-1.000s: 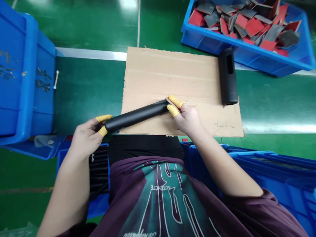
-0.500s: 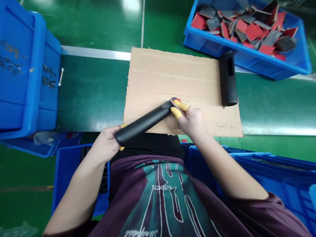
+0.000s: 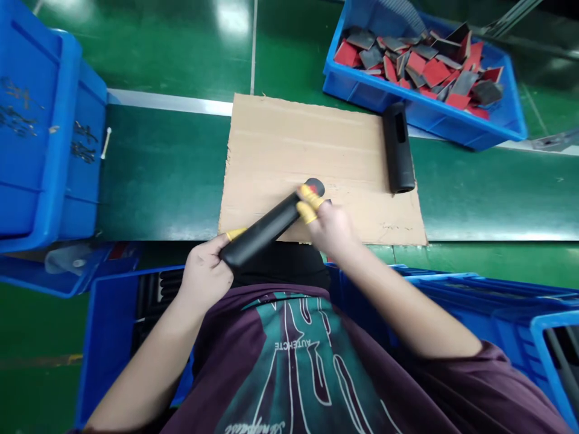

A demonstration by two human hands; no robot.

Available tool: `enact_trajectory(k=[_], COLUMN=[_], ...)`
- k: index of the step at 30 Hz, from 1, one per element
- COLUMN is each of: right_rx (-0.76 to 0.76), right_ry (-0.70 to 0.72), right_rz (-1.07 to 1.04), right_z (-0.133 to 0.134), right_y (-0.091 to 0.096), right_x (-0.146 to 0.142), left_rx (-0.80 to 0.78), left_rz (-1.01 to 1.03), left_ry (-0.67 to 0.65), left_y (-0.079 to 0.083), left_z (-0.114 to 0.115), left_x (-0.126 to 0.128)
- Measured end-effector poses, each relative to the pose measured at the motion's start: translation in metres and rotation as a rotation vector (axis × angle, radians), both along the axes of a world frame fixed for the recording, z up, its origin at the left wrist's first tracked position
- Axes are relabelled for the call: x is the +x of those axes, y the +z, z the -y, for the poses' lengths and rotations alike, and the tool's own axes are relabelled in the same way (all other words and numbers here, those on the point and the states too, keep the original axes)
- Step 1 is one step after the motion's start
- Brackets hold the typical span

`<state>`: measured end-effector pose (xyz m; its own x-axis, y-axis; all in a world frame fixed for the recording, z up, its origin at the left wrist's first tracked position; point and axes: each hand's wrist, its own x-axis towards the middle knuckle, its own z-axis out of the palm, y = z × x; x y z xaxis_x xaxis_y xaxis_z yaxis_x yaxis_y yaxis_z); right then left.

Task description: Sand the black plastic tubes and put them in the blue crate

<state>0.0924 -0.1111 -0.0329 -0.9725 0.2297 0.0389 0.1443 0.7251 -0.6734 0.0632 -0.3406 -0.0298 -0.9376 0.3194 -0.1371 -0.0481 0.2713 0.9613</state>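
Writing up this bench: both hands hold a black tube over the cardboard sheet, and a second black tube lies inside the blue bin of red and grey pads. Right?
No: the head view shows the second black tube on the cardboard sheet by its right edge, outside the blue bin. The rest stands: the left hand and right hand hold the first black tube over it.

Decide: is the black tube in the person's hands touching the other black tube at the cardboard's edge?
Apart. The head view shows bare cardboard between the held tube and the other tube.
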Motion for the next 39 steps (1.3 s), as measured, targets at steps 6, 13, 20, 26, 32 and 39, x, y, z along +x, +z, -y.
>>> enact_trajectory(k=[6, 13, 20, 26, 32, 39], right_rx=[0.011, -0.031, 0.091, 0.028, 0.112, 0.060], right_ry=[0.415, -0.117, 0.249, 0.047, 0.292, 0.328], right_rz=[0.029, 0.069, 0.059, -0.017, 0.061, 0.065], right_z=[0.051, -0.006, 0.051, 0.032, 0.053, 0.058], right_y=[0.019, 0.015, 0.024, 0.018, 0.025, 0.030], right_x=[0.027, -0.028, 0.019, 0.009, 0.018, 0.029], left_rx=[0.118, 0.188, 0.200, 0.216, 0.275, 0.243], left_rz=[0.124, 0.174, 0.172, 0.161, 0.193, 0.142], left_ry=[0.085, 0.156, 0.144, 0.167, 0.150, 0.099], left_y=[0.006, -0.007, -0.001, -0.006, -0.003, 0.005], left_z=[-0.018, -0.029, -0.030, -0.031, -0.034, -0.033], left_x=[0.003, -0.004, -0.008, -0.003, 0.002, 0.002])
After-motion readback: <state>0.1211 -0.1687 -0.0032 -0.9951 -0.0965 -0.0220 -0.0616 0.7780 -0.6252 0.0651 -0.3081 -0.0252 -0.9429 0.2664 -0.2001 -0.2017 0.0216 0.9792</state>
